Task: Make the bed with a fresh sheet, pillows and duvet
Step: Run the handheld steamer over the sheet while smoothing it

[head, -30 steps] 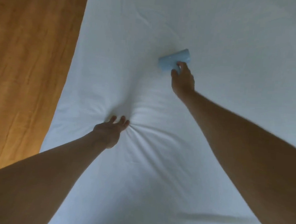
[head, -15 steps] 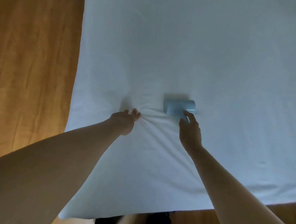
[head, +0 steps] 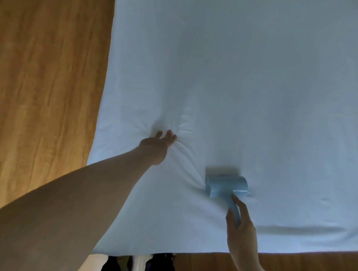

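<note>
Two hands are working on the white sheet, which is lying spread flat over the bed and filling most of the view. Left hand is pressing down into the sheet near its left edge, fingers straight and slightly apart; creases are radiating outward from the fingertips. Right hand is curling its fingers round the handle of a light-blue lint roller, index finger lying along the stem. Roller head is resting on the sheet, to the right of the left hand and nearer the sheet's front edge, with a small dent and wrinkles forming at its left end. Wooden floor is showing along the sheet's left side and below its front edge. Dark shapes are showing at the floor just under the front edge; cannot tell what they are.
</note>
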### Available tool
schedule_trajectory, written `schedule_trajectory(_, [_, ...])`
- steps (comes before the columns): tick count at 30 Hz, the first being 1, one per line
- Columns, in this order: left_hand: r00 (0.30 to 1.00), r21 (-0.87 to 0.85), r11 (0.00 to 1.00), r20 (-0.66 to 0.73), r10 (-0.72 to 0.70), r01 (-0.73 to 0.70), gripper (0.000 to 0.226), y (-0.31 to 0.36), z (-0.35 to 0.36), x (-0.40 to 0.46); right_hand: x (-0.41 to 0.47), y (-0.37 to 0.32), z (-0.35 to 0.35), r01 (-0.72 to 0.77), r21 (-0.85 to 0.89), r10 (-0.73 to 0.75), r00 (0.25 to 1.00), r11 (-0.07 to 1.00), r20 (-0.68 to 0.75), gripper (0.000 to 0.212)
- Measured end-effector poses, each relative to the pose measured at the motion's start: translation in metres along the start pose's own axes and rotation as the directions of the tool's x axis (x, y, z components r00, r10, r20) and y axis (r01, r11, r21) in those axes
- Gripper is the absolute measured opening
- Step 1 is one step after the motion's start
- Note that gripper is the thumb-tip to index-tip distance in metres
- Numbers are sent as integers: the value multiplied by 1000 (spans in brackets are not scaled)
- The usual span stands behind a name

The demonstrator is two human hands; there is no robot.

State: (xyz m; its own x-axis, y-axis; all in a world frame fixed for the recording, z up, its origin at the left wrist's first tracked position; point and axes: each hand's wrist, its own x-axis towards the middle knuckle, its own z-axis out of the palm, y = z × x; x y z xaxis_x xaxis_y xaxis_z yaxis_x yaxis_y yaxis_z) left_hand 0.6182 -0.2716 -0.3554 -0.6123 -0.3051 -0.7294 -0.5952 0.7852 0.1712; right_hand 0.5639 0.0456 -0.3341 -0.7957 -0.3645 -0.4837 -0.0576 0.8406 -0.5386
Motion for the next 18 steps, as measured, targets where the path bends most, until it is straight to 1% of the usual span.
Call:
schedule_trajectory(5, [1000,6,1000,-7,14,-14,95,-4,9,3,-24,15,-2,-41,-22,41,999,999,3,40])
schedule_trajectory(9, [998,67,996,-33,57,-54,92,-8,7,4,-55,25,-2,-113,-63,111,993,992,-28,40])
schedule_trajectory(10, [997,62,996,-26,69,-68,89,-9,3,3,-61,29,-2,-144,-79,141,989,986,-47,38])
schedule_trajectory(12, [996,-7,997,-34,80,-80,84,-18,-2,-2,-73,29,-6,-190,-130,178,979,973,-94,33])
schedule_trajectory(13, [992,-42,994,-83,97,-100,78,-27,-4,-5,-77,26,-10,-198,-140,180,975,970,-129,31])
schedule_trajectory(14, [977,-61,990,-180,112,-125,69,-39,-4,-10,-81,20,-13,-202,-139,178,969,969,-168,31])
schedule_trajectory(15, [943,-62,988,-313,115,-141,59,-52,-3,-15,-84,11,-15,-210,-124,182,962,970,-206,31])
schedule_trajectory(16, [890,-48,990,-446,96,-131,50,-67,0,-20,-84,-2,-15,-217,-96,190,954,971,-232,32])
schedule_trajectory(17, [838,-27,995,-541,64,-94,45,-83,5,-25,-80,-19,-14,-210,-56,190,951,976,-244,33])
schedule_trajectory(18, [815,-16,999,-579,23,-39,43,-98,10,-29,-71,-37,-10,-182,-14,173,953,983,-246,33])
